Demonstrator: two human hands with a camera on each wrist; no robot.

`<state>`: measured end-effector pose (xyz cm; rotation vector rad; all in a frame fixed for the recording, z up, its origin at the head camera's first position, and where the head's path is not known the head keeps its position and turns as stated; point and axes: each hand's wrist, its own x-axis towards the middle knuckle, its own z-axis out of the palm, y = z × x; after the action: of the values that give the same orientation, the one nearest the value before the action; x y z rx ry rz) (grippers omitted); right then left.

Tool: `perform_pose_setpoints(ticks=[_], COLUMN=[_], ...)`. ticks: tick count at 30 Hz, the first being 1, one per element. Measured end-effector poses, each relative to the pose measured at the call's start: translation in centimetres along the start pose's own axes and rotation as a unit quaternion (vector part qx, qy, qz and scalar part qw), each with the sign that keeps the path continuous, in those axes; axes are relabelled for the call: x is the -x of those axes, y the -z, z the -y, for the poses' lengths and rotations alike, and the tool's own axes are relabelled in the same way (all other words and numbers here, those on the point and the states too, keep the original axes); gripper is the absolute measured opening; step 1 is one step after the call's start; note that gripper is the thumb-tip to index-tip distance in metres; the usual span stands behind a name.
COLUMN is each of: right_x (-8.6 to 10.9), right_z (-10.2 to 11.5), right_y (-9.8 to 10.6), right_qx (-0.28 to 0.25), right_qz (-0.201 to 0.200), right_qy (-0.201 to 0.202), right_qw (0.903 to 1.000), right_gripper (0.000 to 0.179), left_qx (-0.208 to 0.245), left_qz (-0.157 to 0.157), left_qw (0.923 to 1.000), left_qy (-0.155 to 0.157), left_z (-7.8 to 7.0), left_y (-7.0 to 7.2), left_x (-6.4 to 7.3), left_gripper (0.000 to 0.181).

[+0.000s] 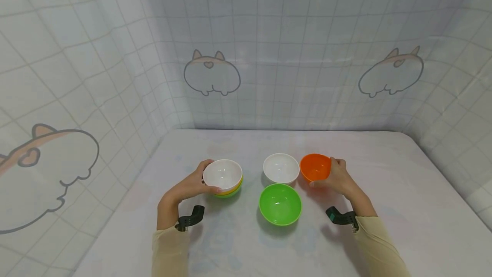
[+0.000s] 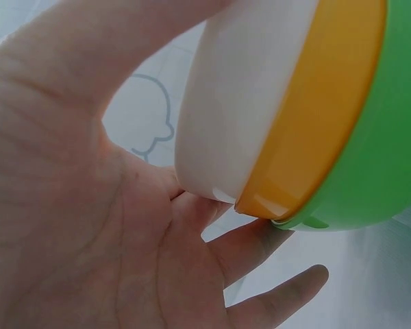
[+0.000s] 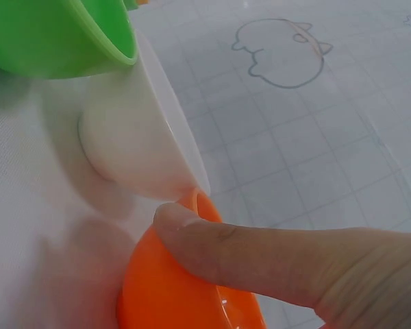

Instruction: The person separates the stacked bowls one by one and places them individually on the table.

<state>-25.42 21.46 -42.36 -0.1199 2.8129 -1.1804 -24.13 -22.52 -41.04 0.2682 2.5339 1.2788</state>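
Observation:
My left hand grips the side of a stack of bowls at the left of the head view. On top sits a white bowl, nested in a yellow bowl, with a green bowl beneath. In the left wrist view the fingers spread along the stack's side. My right hand holds an orange bowl by its right side, thumb on the near outer wall. Its rim meets that of a second white bowl. Nearer the body stands a bright green bowl, overlapping the white one.
The bowls are on a table with a pale cloth. Behind it hangs a white grid-patterned curtain with cartoon animal drawings, which also covers both sides. Each wrist wears a black camera mount.

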Motion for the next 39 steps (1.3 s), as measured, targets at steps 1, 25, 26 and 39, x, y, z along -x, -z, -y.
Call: perform_pose_setpoints(ticks=[1, 25, 26, 39], right_x=[0.1, 0.4, 0.4, 0.8], right_z=[0.0, 0.6, 0.7, 3.5], right_y=[0.0, 1.0, 1.1, -1.3], right_qx=[-0.001, -0.009, -0.012, -0.035], right_qz=[0.0, 0.018, 0.015, 0.011], right_qy=[-0.001, 0.019, 0.022, 0.088], right_qw=[1.0, 0.9996, 0.9996, 0.9955], right_gripper=[0.098, 0.122, 0.121, 0.11], left_qx=[0.002, -0.009, -0.008, 0.007], left_qz=[0.0, -0.002, -0.003, 0.009], left_qw=[1.0, 0.9999, 0.9999, 0.9997], left_qy=[-0.001, -0.008, -0.007, -0.022], left_z=[0.0, 0.3, 0.2, 0.4], left_y=[0.0, 0.2, 0.2, 0.0], left_x=[0.0, 0.2, 0.2, -0.1], left_gripper=[0.098, 0.098, 0.098, 0.099])
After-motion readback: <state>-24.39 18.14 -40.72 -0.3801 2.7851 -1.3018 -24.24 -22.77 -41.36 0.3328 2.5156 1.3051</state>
